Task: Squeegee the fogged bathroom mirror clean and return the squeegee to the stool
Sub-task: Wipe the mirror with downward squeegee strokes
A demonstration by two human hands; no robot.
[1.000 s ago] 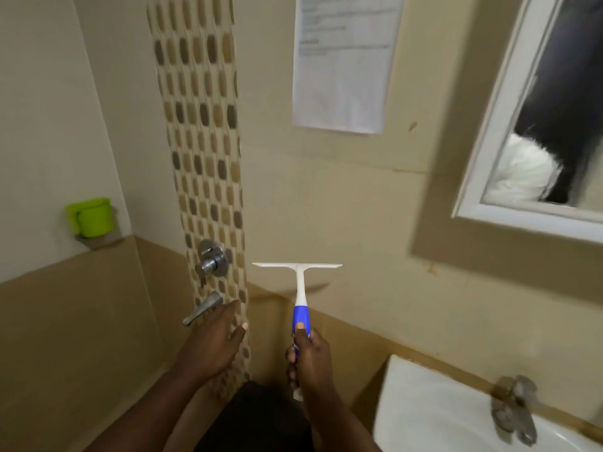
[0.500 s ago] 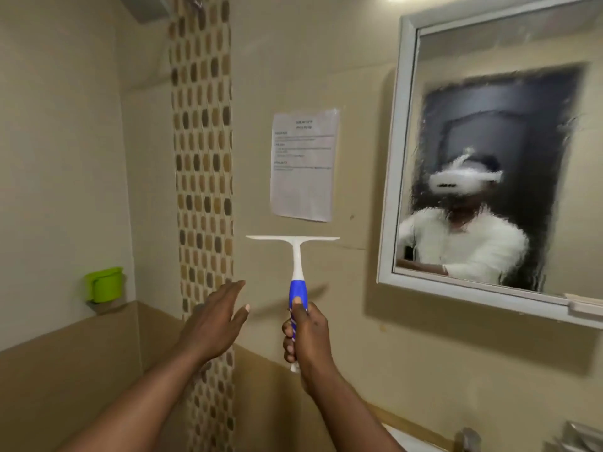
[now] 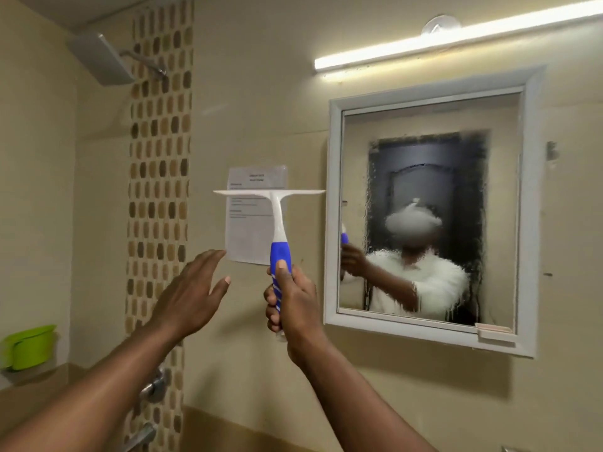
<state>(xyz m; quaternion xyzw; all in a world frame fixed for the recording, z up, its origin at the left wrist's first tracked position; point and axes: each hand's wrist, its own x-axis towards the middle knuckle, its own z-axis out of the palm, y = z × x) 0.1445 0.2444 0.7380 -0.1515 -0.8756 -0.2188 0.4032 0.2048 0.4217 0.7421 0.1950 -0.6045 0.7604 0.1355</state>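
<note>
White and blue plastic — the squeegee (image 3: 273, 223) is held upright in front of the wall, its blue grip wrapped by the right hand (image 3: 292, 298), thumb pressed up along the handle. The white blade is carried level at the top, its right tip just short of the mirror (image 3: 427, 210) frame's left edge; no contact with the glass is seen. A printed sheet (image 3: 251, 223) taped to the wall is partly covered by the blade and neck. The left hand (image 3: 192, 295) is raised just left of the handle, fingers spread and empty, apart from the squeegee. The mirror is hung to the right in a white frame, fogged around its edges, with a darker patch in the middle streaked by drips — there the person's reflection can be made out. A lit tube lamp (image 3: 456, 37) is mounted above the mirror. Far left, a shower head (image 3: 101, 60) and a green cup (image 3: 29, 345) on a ledge are seen beside a strip of mosaic tile (image 3: 160, 177).
</note>
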